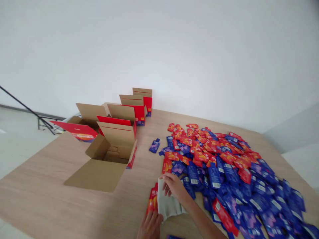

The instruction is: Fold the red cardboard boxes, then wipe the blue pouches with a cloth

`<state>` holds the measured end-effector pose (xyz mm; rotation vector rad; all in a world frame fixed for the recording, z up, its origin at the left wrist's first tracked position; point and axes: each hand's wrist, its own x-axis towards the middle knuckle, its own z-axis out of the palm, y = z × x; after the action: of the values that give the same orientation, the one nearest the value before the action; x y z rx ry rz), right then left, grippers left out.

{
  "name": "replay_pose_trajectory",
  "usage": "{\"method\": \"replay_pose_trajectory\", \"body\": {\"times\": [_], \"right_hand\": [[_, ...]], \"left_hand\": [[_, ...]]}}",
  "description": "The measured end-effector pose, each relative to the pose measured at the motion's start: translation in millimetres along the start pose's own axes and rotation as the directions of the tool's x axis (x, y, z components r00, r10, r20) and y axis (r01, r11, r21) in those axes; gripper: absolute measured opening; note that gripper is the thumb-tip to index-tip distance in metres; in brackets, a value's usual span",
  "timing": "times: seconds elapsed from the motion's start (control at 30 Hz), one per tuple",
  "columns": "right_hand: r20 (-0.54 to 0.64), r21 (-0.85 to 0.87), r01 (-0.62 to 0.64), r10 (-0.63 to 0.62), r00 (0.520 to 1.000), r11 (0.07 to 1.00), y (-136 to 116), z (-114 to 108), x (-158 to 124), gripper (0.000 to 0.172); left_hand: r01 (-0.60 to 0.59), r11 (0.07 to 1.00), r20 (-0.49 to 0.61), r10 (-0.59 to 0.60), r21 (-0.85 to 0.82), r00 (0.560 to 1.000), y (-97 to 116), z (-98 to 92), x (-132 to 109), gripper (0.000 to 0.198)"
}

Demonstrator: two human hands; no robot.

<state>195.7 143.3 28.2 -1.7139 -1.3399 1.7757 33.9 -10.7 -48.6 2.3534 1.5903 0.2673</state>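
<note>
A white cloth lies on the table near its front edge, in front of me. My right hand is over its upper part, fingers curled and gripping the cloth near its top edge. A red pouch with orange fruit print is just left of the cloth, partly covered by it. My left hand is closed at the lower end of this pouch, its fingertips beside the cloth's lower left corner. Its thumb is hidden.
A wide pile of blue pouches and red pouches covers the right side. One blue pouch lies apart. Several open cardboard boxes stand left, the nearest box with flaps spread. A black stand is beyond the table.
</note>
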Motion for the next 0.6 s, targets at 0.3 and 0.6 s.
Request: {"method": "replay_pose_trajectory", "body": {"times": [0.3, 0.6], "right_hand": [[-0.237, -0.386, -0.06, -0.036, 0.971, 0.92, 131, -18, -116, 0.016], [-0.3, -0.483, 0.029, -0.197, 0.933, 0.875, 177, -6, -135, 0.018]], "left_hand": [[-0.13, 0.991, 0.184, 0.124, 0.021, 0.975, 33, 48.6, -18, 0.044], [-0.297, 0.947, 0.003, 0.299, 0.121, 0.954, 24, 67.1, -32, 0.045]]}}
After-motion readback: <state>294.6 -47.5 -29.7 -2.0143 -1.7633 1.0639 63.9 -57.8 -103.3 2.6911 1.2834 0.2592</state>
